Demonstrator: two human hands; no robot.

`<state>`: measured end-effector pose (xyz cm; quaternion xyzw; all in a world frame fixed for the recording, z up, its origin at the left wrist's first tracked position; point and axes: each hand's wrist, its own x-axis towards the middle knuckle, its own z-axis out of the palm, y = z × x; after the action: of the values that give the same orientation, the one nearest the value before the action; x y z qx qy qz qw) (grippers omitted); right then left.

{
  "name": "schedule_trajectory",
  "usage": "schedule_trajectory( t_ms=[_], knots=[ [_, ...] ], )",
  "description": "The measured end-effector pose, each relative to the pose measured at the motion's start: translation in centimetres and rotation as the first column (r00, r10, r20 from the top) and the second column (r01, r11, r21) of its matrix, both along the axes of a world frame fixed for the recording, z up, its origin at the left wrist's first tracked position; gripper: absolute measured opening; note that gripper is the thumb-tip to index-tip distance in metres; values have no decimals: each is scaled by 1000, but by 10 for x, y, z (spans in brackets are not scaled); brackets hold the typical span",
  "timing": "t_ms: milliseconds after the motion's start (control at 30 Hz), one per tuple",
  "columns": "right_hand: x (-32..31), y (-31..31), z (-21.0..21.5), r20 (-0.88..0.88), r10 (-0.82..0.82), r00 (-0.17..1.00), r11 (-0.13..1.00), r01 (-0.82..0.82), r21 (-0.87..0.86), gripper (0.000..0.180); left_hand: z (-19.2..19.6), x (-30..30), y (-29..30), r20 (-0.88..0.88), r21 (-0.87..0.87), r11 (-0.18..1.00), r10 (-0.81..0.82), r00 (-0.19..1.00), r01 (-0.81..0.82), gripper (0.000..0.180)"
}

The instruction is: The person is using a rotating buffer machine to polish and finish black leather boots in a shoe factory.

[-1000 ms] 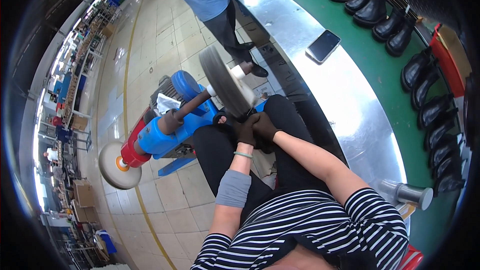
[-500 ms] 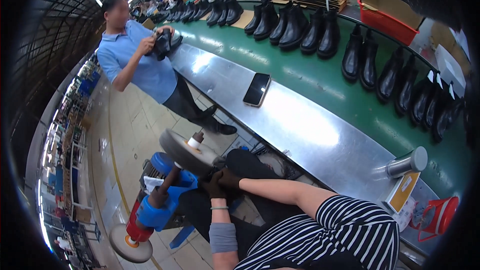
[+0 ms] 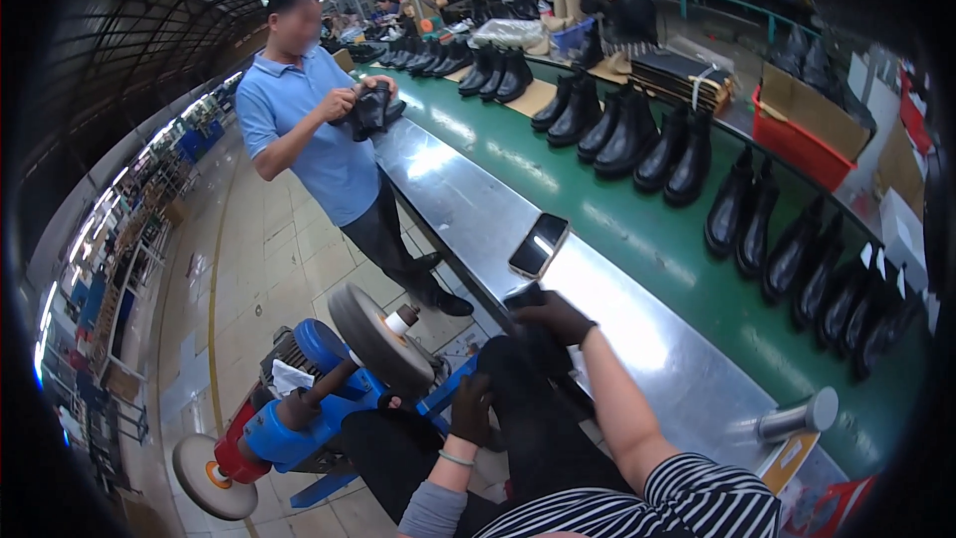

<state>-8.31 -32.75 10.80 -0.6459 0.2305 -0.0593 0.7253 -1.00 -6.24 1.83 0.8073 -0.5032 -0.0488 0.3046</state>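
Observation:
My right hand [image 3: 554,319], in a dark brown glove, reaches to the near edge of the metal counter [image 3: 627,309]. It is closed on a black boot [image 3: 525,297], mostly covered by the hand and hard to tell from the dark clothing below. My left hand [image 3: 470,408], gloved too, is beside my knee with its fingers loosely bent and nothing visible in them. To its left stands a blue and red polishing machine [image 3: 289,433] with a large grey wheel [image 3: 373,339] and a second wheel [image 3: 212,478] at its other end.
A phone [image 3: 540,244] lies on the counter. Black boots [image 3: 622,130] line the green table [image 3: 637,229] behind it. A metal cylinder [image 3: 797,415] stands at the right, a red crate [image 3: 797,139] beyond. A person in blue [image 3: 324,130] handles a black boot [image 3: 370,112] across the counter.
My hands have parted from their place together by the wheel. The right one has moved up and right to the counter edge; the left stays low near the knee. The view has shifted.

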Motion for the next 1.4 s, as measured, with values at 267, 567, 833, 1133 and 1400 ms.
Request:
schedule_trajectory(
  t_ms=[267,567,833,1133,1400],
  knots=[
    [-67,-99,3,-321,-245,915,891,82,-447,49,-24,-48,-45,-352,-16,947,294,889,-320,94],
    [-62,-178,-34,-153,-413,898,904,383,-193,35,-56,-37,-30,-437,5,953,275,856,-304,78],
    [-84,-387,-128,44,-871,489,363,582,727,56,-58,-39,66,-668,732,324,172,724,599,63],
    [-69,-479,-177,119,-936,331,306,600,739,28,-43,-67,60,-638,758,403,290,714,513,57],
    [-73,-516,-199,76,-969,234,232,768,596,49,-39,-79,23,-594,782,433,299,747,448,53]
  ],
)
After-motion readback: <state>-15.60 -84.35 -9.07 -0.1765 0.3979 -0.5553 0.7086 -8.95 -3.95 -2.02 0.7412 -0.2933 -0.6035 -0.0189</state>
